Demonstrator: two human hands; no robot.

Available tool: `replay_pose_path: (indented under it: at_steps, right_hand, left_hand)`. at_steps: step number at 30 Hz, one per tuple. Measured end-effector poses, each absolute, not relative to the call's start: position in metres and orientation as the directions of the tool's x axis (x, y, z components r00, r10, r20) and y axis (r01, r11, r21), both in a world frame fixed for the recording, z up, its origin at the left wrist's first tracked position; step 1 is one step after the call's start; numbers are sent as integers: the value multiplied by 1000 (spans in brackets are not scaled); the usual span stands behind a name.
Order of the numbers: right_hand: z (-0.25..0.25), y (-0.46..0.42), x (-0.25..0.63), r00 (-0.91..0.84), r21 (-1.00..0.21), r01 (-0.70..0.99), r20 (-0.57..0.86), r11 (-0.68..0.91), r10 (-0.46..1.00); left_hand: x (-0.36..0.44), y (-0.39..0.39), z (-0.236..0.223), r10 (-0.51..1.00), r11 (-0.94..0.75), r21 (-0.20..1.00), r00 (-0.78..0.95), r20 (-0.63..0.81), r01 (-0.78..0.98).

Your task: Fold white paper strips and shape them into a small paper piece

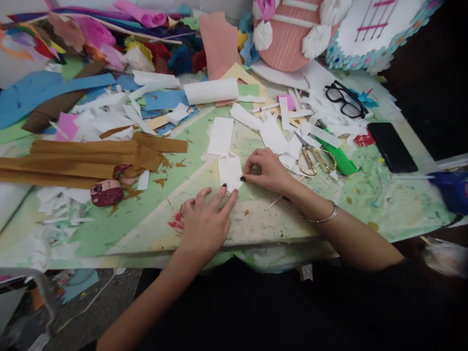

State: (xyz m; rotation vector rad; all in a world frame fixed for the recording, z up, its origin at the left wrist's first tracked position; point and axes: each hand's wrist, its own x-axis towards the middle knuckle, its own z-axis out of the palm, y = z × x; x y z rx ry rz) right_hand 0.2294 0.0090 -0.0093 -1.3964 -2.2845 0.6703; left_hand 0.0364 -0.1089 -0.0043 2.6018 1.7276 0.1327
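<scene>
A small white paper piece (230, 170) lies on the green paint-stained table (153, 214). My left hand (205, 222) rests flat beside it, fingers stretched out, fingertips pressing the paper's lower edge. My right hand (266, 169) has its fingers curled and pinches the paper's right edge. A silver bangle sits on my right wrist. Another white paper strip (221, 136) lies just behind the piece.
Gold-handled scissors (313, 158) lie to the right of my right hand, by a green scrap. Black glasses (345, 101) and a black phone (392, 146) lie further right. Brown paper strips (84, 158), a white roll (211, 90) and several coloured scraps cover the left and back.
</scene>
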Motion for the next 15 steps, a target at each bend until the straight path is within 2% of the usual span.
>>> replay_pose_path:
  at_steps: [3,7,10,12,15]
  right_hand:
    - [-12,11,232,-455,-582,695,100,423,885]
    - [-10,4,228,-468,-571,643,234,510,852]
    - [-10,-3,220,-559,-545,564,301,621,772]
    - [-12,-6,215,-623,-560,493,307,666,720]
    - [-17,-4,214,-637,-628,447,277,637,720]
  left_hand:
    - [36,-108,-1,919,-395,50,393,38,917]
    - [37,-107,-1,920,-392,54,390,42,919]
    - [37,-108,-1,923,-384,55,381,49,922]
    - [38,-108,-1,925,-378,53,375,51,924]
    - [37,-109,-1,930,-368,58,366,41,928]
